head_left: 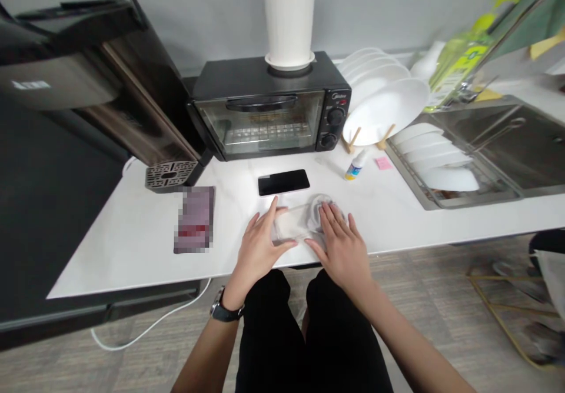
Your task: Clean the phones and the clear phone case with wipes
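Note:
A clear, whitish plastic package (292,222) lies on the white counter in front of me; its exact kind I cannot make out. Its right end has a round, greyish, crinkled part (314,213). My left hand (259,241) straddles the left end, thumb on the near side and fingers on the far side. Over the round part rests my right hand (343,243), its fingers stretched flat and its thumb spread towards the package. Just beyond the package lies a black phone (283,182), touched by neither hand.
A toaster oven (269,123) with a white pot (290,19) on top stands behind. Left are a dark dispenser (172,172) and a purple pouch (195,219). Right are a small bottle (355,165), pink notes (384,163), racked plates (384,113) and a sink (523,143).

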